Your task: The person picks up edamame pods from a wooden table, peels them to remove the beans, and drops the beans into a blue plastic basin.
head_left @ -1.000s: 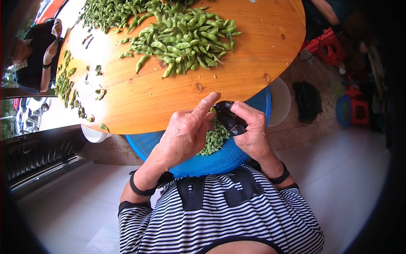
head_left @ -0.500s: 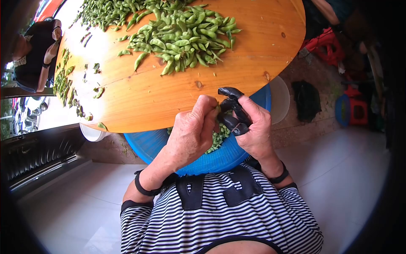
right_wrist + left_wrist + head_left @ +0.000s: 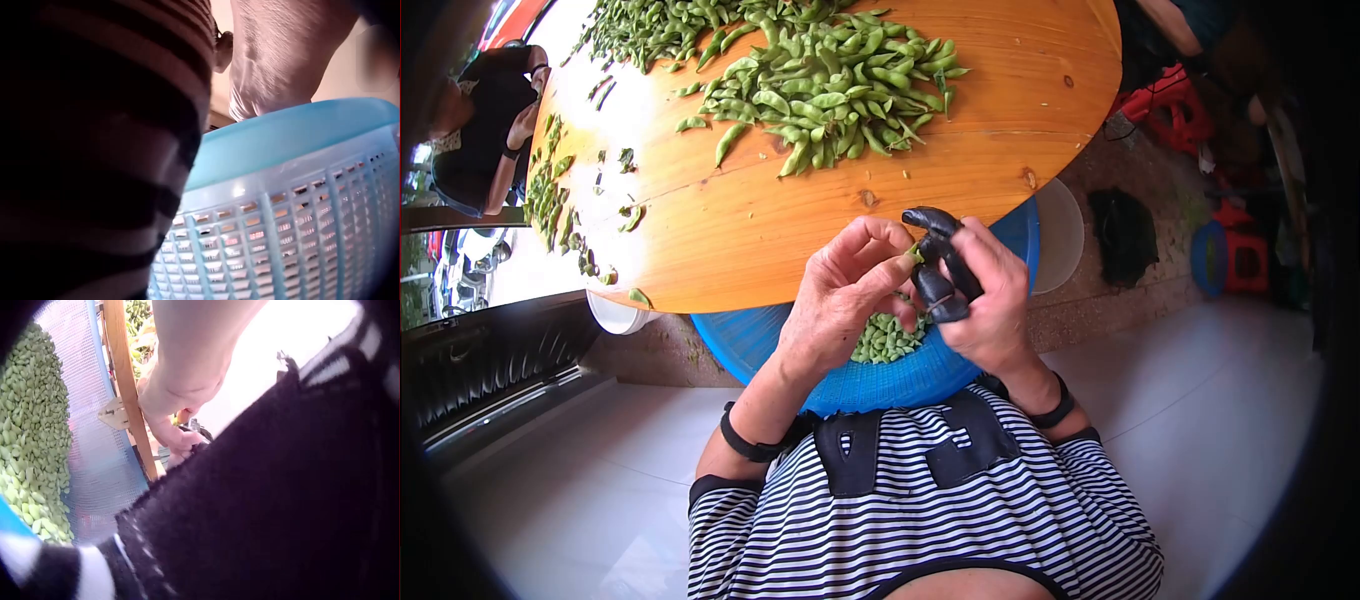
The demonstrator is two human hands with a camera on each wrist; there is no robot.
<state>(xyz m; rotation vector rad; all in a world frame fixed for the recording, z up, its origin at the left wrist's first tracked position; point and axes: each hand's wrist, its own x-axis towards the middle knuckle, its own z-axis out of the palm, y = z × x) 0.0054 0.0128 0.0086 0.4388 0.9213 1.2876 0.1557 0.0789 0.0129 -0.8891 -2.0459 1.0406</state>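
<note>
My left hand (image 3: 830, 300) is over the basket at the table edge, thumb and forefinger pinching a small green soybean pod (image 3: 914, 254). Facing it, my right hand (image 3: 995, 300) has black covers (image 3: 940, 305) on several fingers, which curl at the pod's other side and partly hide it. Beneath both hands is a blue mesh basket (image 3: 750, 345) with shelled green beans (image 3: 888, 342) in it. The left wrist view shows the heap of shelled beans (image 3: 28, 425) larger. In the right wrist view, the basket's slotted side (image 3: 269, 219) stands below my forearm (image 3: 275, 56).
A heap of soybean pods (image 3: 830, 100) covers part of the round wooden table (image 3: 780, 235), with more pods (image 3: 550, 195) along its left edge. White containers (image 3: 618, 312) show under the table rim. Another person (image 3: 485, 130) sits at left. Red stools (image 3: 1175, 110) stand at right.
The left forefinger, straight a second ago, has bent in, and the left hand has turned so its thumb and forefinger meet at the pod. The right hand's black-covered fingers have shifted slightly left.
</note>
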